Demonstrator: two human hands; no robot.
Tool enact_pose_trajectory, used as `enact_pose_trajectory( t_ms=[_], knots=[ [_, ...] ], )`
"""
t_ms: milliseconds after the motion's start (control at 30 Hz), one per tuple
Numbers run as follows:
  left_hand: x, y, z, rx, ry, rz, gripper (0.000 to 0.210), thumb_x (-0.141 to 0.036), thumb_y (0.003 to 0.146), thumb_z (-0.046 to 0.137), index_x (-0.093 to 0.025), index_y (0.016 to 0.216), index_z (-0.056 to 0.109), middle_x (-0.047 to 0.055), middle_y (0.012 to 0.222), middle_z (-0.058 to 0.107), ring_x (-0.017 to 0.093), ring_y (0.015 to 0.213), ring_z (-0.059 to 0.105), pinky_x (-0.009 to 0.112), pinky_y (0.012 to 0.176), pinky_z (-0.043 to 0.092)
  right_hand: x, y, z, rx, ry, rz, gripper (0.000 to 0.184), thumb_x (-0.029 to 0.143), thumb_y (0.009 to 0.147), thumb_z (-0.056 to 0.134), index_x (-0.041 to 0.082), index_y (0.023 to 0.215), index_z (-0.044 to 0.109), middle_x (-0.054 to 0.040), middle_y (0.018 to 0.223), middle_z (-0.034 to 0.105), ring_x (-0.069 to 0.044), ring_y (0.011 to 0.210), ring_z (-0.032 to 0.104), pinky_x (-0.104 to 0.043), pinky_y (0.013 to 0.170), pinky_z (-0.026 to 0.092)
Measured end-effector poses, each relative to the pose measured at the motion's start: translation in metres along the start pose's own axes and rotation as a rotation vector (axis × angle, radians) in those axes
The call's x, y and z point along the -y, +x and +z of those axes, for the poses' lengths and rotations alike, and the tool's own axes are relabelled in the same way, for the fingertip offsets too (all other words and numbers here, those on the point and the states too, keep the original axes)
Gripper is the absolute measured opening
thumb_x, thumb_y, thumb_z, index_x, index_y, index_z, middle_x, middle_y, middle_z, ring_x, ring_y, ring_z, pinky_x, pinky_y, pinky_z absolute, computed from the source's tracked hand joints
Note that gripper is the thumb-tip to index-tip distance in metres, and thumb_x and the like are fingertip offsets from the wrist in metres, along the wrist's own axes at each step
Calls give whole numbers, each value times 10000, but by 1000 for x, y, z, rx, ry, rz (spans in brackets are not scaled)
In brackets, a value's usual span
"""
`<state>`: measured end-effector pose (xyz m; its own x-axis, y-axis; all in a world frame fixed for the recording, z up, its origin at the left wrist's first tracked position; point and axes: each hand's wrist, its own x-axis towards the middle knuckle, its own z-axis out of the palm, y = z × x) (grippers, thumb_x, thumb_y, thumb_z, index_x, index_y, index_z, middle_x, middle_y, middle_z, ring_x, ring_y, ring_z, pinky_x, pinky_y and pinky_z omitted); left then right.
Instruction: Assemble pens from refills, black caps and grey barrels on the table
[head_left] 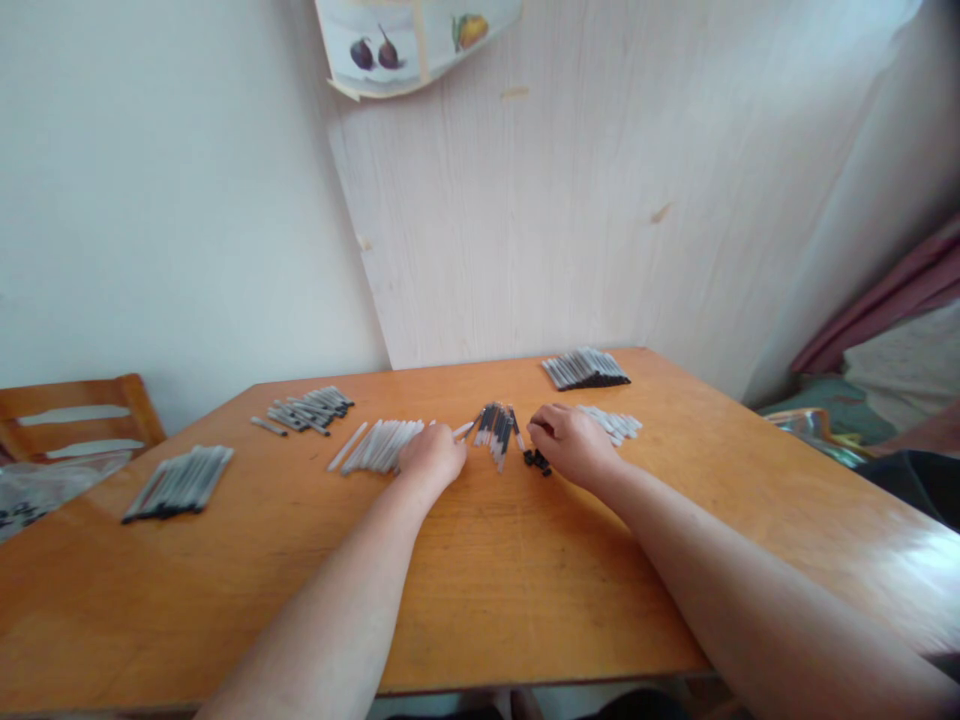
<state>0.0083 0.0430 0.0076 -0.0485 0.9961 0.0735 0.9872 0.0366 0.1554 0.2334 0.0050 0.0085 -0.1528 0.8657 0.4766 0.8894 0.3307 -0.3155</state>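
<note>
Black caps (537,461) are lying beside the right hand (574,440), whose grip I cannot tell, while the left hand (436,450) is pinching a white tube (463,430) near dark-and-white rods (491,425), best held steady.

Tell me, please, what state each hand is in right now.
Left hand: closed, apparently holding a white tube.
Right hand: curled beside the small black pieces; whether it holds anything cannot be told.
</note>
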Motion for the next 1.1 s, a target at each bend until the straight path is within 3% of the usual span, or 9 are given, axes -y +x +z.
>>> enact_pose_trajectory(
  t_ms=[367, 500, 667, 767, 867, 1000, 1100],
  knots=[
    [4, -2, -7, -98, -56, 57, 296, -380, 815, 481, -166, 869, 679, 190, 959, 700, 302, 877, 645, 333, 659, 400, 3, 0, -3, -50, 24, -13, 207, 270, 880, 462, 201, 807, 643, -40, 833, 677, -155, 762, 600, -244, 637, 350],
    [0, -4, -7, -45, -358, 135, 272, -395, 805, 505, -172, 761, 654, 114, 799, 699, 235, 745, 616, 294, 622, 361, 10, -3, -5, -74, 73, -40, 222, 267, 877, 478, 211, 1004, 651, -40, 880, 688, -158, 748, 606, -248, 652, 371],
    [-14, -19, -9, 209, -846, 276, 266, -403, 783, 556, -154, 765, 649, 46, 754, 681, 153, 662, 551, 259, 614, 345, 19, -8, -5, -30, 98, -141, 390, 235, 881, 467, 251, 1259, 561, -42, 962, 683, -148, 717, 612, -240, 615, 375],
    [-19, -27, -14, 347, -963, 316, 243, -385, 762, 597, -148, 767, 646, 31, 720, 662, 113, 587, 477, 247, 573, 304, 20, -8, -4, -21, 66, -159, 327, 232, 882, 468, 245, 1174, 613, -47, 942, 681, -158, 758, 622, -240, 636, 385],
    [-22, -32, -19, 412, -1078, 298, 254, -402, 759, 617, -150, 792, 630, 27, 732, 658, 89, 558, 438, 236, 545, 278, 17, -5, -4, -33, 51, -137, 222, 215, 876, 471, 214, 1000, 655, -51, 896, 684, -167, 797, 626, -242, 672, 397],
    [-21, -31, -21, 399, -1312, 219, 288, -435, 767, 614, -164, 860, 594, 27, 772, 656, 82, 552, 456, 229, 525, 278, 11, -2, -6, -109, 65, -82, 212, 222, 898, 447, 193, 969, 644, -63, 891, 694, -178, 824, 632, -254, 717, 414],
    [-19, -28, -19, 329, -1485, 205, 264, -408, 748, 630, -158, 826, 593, 35, 761, 649, 116, 658, 543, 242, 605, 361, 9, -2, -7, -166, 129, -62, 241, 256, 922, 425, 194, 1004, 643, -74, 934, 702, -184, 873, 639, -258, 759, 426]
  ],
)
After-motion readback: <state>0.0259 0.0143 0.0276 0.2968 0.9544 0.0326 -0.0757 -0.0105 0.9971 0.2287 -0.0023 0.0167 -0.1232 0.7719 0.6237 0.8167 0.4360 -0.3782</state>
